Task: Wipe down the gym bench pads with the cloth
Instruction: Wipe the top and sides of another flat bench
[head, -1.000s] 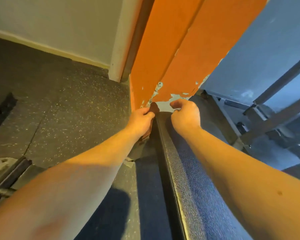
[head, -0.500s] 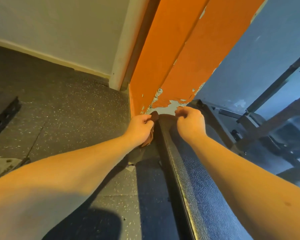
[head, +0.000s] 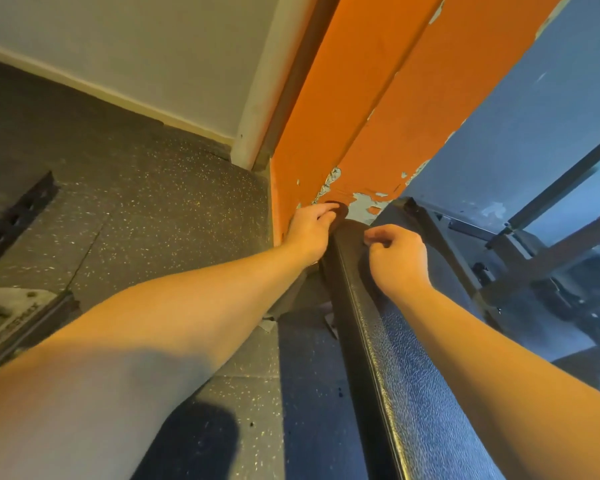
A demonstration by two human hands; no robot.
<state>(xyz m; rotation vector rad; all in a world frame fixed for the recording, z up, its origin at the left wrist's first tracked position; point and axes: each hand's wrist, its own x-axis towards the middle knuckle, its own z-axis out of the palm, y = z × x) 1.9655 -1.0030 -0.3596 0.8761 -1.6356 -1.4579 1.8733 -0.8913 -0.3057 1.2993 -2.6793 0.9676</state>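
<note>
A black textured bench pad runs from the lower right up to the orange wall. At its far end my left hand grips a dark brown cloth. The cloth sits against the pad's end and the wall, and most of it is hidden under my fingers. My right hand rests on top of the pad a little nearer to me. Its fingers are curled, and nothing shows in its grip.
An orange wall with peeling paint stands directly behind the pad's end. Speckled rubber floor lies to the left, with a black perforated bar and a metal plate. Dark equipment framing crowds the right side.
My right hand has drawn back from the pad's far end toward me along the top. My left hand has risen slightly with the cloth to the pad's end at the wall.
</note>
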